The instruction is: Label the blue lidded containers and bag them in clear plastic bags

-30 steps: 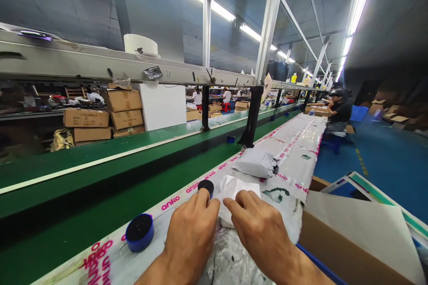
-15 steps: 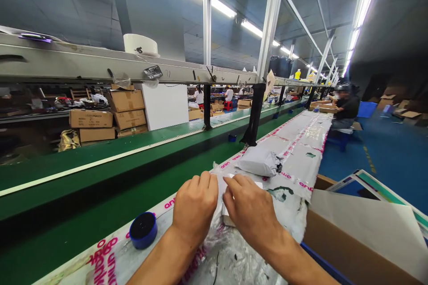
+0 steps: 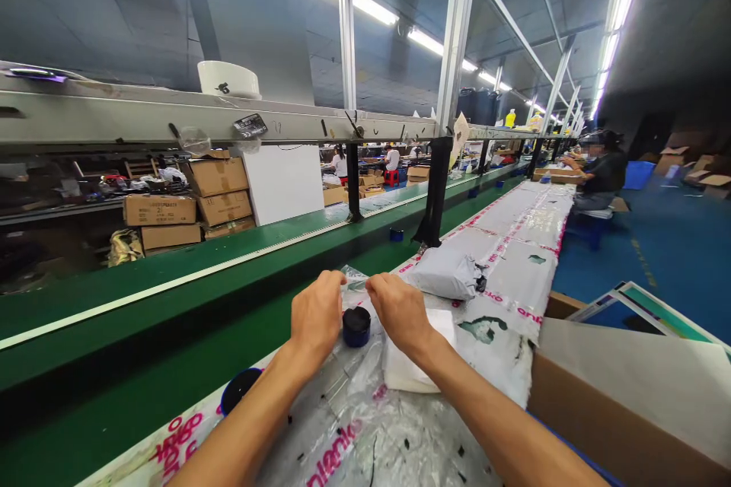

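Between my left hand (image 3: 317,312) and my right hand (image 3: 398,310) stretches the edge of a clear plastic bag (image 3: 355,275), pinched by the fingers of both. Just below it, between the hands, is a small round blue piece with a black top (image 3: 356,329); whether it lies inside the plastic I cannot tell. A second blue-rimmed round piece (image 3: 240,389) is partly hidden behind my left forearm. Under my right wrist lies a stack of thin white sheets or bags (image 3: 416,367). Crumpled clear film with pink lettering (image 3: 336,445) covers the bench.
Beyond my right hand is a white wrapped parcel (image 3: 445,272). A green conveyor (image 3: 188,354) runs along the left, with a black-wrapped post (image 3: 435,194) beside the bench. An open carton (image 3: 622,388) stands at right. A person (image 3: 602,171) sits farther down the bench.
Both hands have moved forward and up with the plastic bag, fingers now raised higher. The round blue piece between them and the white stack are now more exposed.
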### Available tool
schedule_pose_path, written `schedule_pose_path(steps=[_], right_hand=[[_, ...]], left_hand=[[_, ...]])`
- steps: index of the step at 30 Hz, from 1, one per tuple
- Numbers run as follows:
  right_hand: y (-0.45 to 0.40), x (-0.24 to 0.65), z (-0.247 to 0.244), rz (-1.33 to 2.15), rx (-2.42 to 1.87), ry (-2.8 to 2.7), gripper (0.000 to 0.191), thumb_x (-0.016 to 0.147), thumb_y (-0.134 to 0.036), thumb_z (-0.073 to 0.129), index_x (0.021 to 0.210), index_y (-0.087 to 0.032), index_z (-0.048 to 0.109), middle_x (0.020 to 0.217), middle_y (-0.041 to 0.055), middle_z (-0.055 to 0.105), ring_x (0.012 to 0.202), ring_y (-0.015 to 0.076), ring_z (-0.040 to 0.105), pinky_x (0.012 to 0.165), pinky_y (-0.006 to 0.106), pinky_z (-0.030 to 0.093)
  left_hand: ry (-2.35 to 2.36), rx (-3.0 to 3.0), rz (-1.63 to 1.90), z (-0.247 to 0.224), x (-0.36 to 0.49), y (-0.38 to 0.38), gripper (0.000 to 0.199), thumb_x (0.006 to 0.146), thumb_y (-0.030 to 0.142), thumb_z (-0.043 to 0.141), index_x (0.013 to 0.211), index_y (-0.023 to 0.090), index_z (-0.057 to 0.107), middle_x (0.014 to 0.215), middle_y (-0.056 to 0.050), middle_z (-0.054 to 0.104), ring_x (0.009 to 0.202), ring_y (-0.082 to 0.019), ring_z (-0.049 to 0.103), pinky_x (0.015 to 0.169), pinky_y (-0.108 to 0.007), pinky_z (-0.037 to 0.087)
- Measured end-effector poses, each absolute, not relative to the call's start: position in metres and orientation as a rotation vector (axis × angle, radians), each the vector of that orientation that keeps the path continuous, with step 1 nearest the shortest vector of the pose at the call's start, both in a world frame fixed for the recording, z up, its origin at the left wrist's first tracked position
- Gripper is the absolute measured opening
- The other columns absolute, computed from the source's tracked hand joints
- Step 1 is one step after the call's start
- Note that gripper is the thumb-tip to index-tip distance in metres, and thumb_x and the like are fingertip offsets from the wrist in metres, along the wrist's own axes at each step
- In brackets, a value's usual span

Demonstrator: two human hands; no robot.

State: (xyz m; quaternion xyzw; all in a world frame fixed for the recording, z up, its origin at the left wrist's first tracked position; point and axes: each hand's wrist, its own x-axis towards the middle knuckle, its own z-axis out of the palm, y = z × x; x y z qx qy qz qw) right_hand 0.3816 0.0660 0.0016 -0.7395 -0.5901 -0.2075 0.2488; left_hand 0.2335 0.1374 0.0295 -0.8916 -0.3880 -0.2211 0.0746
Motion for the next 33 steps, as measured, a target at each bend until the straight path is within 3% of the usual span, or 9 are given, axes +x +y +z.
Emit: schedule_pose_path(steps=[2,5,10,19,23,28,33], right_hand=[[0.077,0.389,-0.004,-0.529,-2.035,-1.635,0.008,0.098,-0.016,0.06,0.103,-0.02,0.066,0.091,0.0028,0.072,0.086,0.0191,0.065,0.065,0.027,0.039],[0.092,0.395,-0.007,-0.484,-2.059,-1.672,0.014,0.097,-0.016,0.061,0.11,-0.019,0.064,0.094,0.0038,0.072,0.088,0.0198,0.066,0.067,0.027,0.041],[0.103,0.398,-0.008,-0.413,-2.067,-1.757,0.01,0.099,-0.019,0.059,0.095,-0.017,0.067,0.092,0.0027,0.07,0.087,0.0193,0.065,0.073,0.029,0.046],[0.08,0.407,-0.023,-0.376,-1.975,-1.879,0.007,0.094,-0.017,0.065,0.094,-0.024,0.069,0.094,0.0005,0.069,0.088,0.0176,0.064,0.07,0.026,0.039],[0.066,0.407,-0.023,-0.406,-1.935,-1.963,0.011,0.094,-0.014,0.063,0.09,-0.022,0.069,0.092,0.0002,0.069,0.087,0.0179,0.063,0.072,0.027,0.038],[0.053,0.402,-0.022,-0.466,-1.886,-2.102,0.012,0.095,-0.013,0.062,0.086,-0.02,0.069,0.092,0.0027,0.069,0.087,0.0197,0.061,0.074,0.031,0.036],[0.05,0.397,-0.026,-0.507,-1.837,-2.244,0.012,0.095,-0.016,0.062,0.085,-0.018,0.069,0.092,0.0061,0.069,0.089,0.0228,0.058,0.075,0.034,0.035]], left_hand=[[-1.29,-2.692,-0.689,0.022,0.239,0.151,0.026,0.094,0.014,0.055,0.119,0.02,0.058,0.099,-0.002,0.071,0.085,-0.019,0.068,0.068,-0.03,0.05],[-1.421,-2.723,-0.676,0.012,0.247,0.169,0.02,0.096,0.023,0.058,0.115,0.016,0.061,0.096,-0.003,0.071,0.085,-0.018,0.068,0.073,-0.033,0.055],[-1.508,-2.752,-0.608,0.002,0.252,0.182,0.019,0.097,0.033,0.061,0.103,0.015,0.066,0.099,-0.004,0.069,0.087,-0.017,0.067,0.079,-0.037,0.057],[-1.337,-2.89,-0.564,-0.006,0.235,0.165,0.015,0.096,0.03,0.061,0.098,0.015,0.065,0.094,-0.002,0.067,0.083,-0.016,0.065,0.077,-0.035,0.055],[-1.226,-2.942,-0.558,-0.005,0.225,0.155,0.007,0.092,0.016,0.057,0.094,0.018,0.064,0.093,0.0,0.066,0.08,-0.016,0.062,0.071,-0.03,0.048],[-1.093,-2.997,-0.477,-0.004,0.215,0.146,0.017,0.083,0.008,0.054,0.087,0.023,0.063,0.09,0.0,0.067,0.081,-0.018,0.063,0.066,-0.028,0.038],[-1.002,-3.064,-0.358,-0.002,0.214,0.139,0.017,0.086,0.011,0.053,0.086,0.024,0.064,0.095,-0.002,0.068,0.085,-0.02,0.064,0.07,-0.028,0.039]])
